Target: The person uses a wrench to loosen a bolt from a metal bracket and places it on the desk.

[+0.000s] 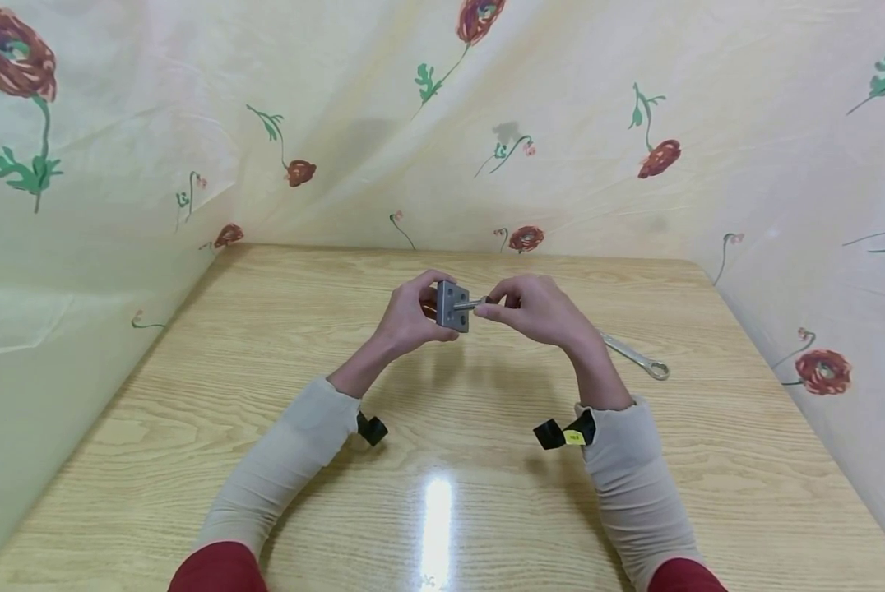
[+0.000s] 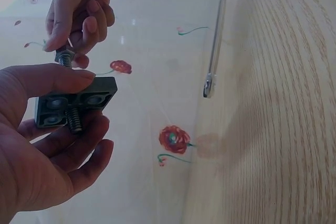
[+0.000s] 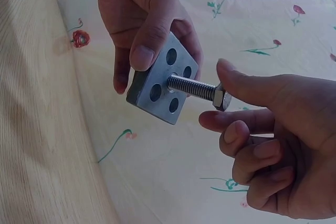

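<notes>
1. We find the metal plate within the left hand, which grasps it by the edges, thumb on one side and fingers opposite.
2. The bolt passes through the middle of the plate. Its head sits at the right hand's fingertips, while its threaded tip comes out on the other face, just beside the left hand's fingers.
3. Our right hand holds the bolt's head lightly between thumb and forefinger, the other fingers curling in towards the palm.
4. We have both hands raised over the desk, turned towards each other, with the bolt spanning the gap between them. The plate's face with four round holes about the bolt is turned to the right hand.
5. Our forearms, in pale sleeves, reach forward and converge at the hands.
6. The wrench lies on the desk to the outer side of the right hand, apart from it; the right wrist hides one end in the head view.
7. In the left wrist view, our left thumb covers part of the plate, which looks dark there. We cannot make out exactly where the right forefinger meets the bolt's head.
</notes>
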`<state>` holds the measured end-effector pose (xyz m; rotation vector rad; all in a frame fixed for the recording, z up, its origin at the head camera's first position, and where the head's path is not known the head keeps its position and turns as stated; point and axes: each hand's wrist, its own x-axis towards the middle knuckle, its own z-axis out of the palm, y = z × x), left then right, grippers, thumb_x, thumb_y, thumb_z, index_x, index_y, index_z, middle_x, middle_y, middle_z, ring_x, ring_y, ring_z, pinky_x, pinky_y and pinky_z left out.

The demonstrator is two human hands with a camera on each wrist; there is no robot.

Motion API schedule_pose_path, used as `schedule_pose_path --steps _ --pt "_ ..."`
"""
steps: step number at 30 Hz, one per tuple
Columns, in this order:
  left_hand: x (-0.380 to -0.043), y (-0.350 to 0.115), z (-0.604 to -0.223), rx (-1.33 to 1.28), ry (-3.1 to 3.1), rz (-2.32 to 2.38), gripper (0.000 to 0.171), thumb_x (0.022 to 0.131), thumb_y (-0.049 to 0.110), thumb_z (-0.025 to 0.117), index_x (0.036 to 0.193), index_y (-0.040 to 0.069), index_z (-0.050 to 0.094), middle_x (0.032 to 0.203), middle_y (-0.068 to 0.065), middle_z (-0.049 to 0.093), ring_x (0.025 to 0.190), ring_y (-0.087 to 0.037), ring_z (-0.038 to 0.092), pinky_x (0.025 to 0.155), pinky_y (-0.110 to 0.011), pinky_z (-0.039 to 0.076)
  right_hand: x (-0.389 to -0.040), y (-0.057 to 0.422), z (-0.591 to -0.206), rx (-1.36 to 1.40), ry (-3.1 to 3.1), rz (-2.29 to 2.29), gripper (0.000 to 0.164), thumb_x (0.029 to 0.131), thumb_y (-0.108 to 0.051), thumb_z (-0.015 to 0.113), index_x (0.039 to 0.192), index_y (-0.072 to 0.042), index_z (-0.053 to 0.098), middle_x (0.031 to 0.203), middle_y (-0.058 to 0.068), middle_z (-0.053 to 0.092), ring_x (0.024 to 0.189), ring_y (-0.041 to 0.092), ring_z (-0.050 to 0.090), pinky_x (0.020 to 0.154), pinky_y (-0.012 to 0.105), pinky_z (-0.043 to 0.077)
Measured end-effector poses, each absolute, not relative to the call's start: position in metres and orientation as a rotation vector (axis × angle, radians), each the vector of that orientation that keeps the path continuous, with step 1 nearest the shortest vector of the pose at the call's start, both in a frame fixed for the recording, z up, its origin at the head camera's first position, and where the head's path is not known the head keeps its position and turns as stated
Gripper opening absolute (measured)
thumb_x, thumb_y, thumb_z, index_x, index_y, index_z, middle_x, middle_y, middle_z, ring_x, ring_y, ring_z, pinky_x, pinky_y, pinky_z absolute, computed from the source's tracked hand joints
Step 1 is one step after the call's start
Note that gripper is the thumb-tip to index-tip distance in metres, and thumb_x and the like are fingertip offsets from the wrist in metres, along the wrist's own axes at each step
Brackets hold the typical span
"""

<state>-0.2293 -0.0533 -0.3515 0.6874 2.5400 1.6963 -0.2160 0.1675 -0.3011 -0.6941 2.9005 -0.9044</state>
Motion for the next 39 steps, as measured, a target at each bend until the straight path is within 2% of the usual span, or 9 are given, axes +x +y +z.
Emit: schedule_pose_path --steps 4,8,11,14,20,25,32,36,39 --pt "-0.2297 -0.0533 -0.3516 0.691 2.54 1.696 0.069 0.07 -0.005 0.084 0.132 0.004 0.056 0.112 -0.022 0.071 0.097 -0.032 0.068 0.09 -0.044 0.058 -0.2157 0.1673 -0.301 -0.671 2.911 -0.928 0.024 0.094 -0.031 0.069 0.097 -0.008 0.076 0.064 -0.001 0.051 0.057 0.014 0.044 0.053 0.027 0.036" --pt "-0.2299 -0.0529 -0.3516 0.68 2.543 1.689 0.068 0.07 -0.005 0.084 0.131 0.007 0.057 0.113 -0.021 0.071 0.097 -0.032 0.068 0.09 -0.044 0.058 -0.2144 0.1672 -0.3005 -0.739 2.926 -0.937 0.019 0.091 -0.024 0.074 0.101 -0.008 0.074 0.067 0.001 0.057 0.058 0.015 0.048 0.053 0.027 0.038" --pt "-0.2299 -0.0527 -0.3515 0.678 2.545 1.686 0.068 0.069 -0.005 0.084 0.13 0.008 0.057 0.113 -0.021 0.071 0.098 -0.031 0.067 0.09 -0.044 0.058 -0.2131 0.1675 -0.2995 -0.789 2.927 -0.942 0.024 0.087 -0.019 0.078 0.107 -0.007 0.071 0.071 0.004 0.063 0.06 0.015 0.053 0.054 0.027 0.041" --pt "-0.2298 -0.0527 -0.3514 0.676 2.547 1.685 0.068 0.069 -0.005 0.084 0.13 0.008 0.057 0.113 -0.021 0.071 0.098 -0.032 0.067 0.09 -0.044 0.058 -0.2123 0.1678 -0.2984 -0.789 2.926 -0.941 0.03 0.086 -0.021 0.079 0.111 -0.006 0.07 0.072 0.006 0.064 0.06 0.016 0.054 0.054 0.028 0.042" --pt "-0.2298 -0.0527 -0.3514 0.666 2.551 1.681 0.068 0.07 -0.005 0.085 0.131 0.008 0.057 0.113 -0.021 0.071 0.097 -0.031 0.067 0.091 -0.044 0.058 -0.2122 0.167 -0.2978 -0.748 2.937 -0.944 0.023 0.091 -0.024 0.074 0.105 -0.006 0.074 0.071 0.005 0.063 0.059 0.016 0.05 0.054 0.027 0.039" --pt "-0.2299 -0.0523 -0.3514 0.668 2.55 1.682 0.067 0.069 -0.005 0.085 0.129 0.01 0.058 0.113 -0.02 0.071 0.097 -0.031 0.067 0.091 -0.044 0.058 -0.2127 0.1674 -0.2989 -0.801 2.936 -0.966 0.024 0.087 -0.018 0.077 0.107 -0.005 0.072 0.071 0.006 0.064 0.06 0.015 0.052 0.054 0.026 0.04" --pt "-0.2294 -0.0529 -0.3517 0.678 2.548 1.688 0.067 0.07 -0.005 0.085 0.13 0.009 0.057 0.113 -0.021 0.071 0.097 -0.031 0.067 0.09 -0.043 0.058 -0.2129 0.1678 -0.2995 -0.749 2.942 -0.977 0.022 0.09 -0.024 0.075 0.102 -0.005 0.076 0.068 0.004 0.06 0.058 0.015 0.047 0.053 0.025 0.037" --pt "-0.2289 -0.053 -0.3515 0.685 2.545 1.694 0.067 0.069 -0.005 0.084 0.129 0.009 0.058 0.113 -0.021 0.071 0.096 -0.031 0.067 0.089 -0.043 0.059 -0.2124 0.1673 -0.2998 -0.816 2.945 -0.987 0.019 0.088 -0.017 0.076 0.102 -0.004 0.074 0.07 0.005 0.063 0.059 0.015 0.05 0.053 0.024 0.039" --pt "-0.2289 -0.053 -0.3516 0.679 2.544 1.696 0.067 0.069 -0.005 0.085 0.129 0.01 0.058 0.113 -0.021 0.071 0.096 -0.03 0.067 0.089 -0.042 0.059 -0.2127 0.1676 -0.3 -0.828 2.959 -0.989 0.023 0.085 -0.016 0.08 0.104 -0.004 0.073 0.07 0.006 0.065 0.059 0.015 0.052 0.053 0.024 0.04"
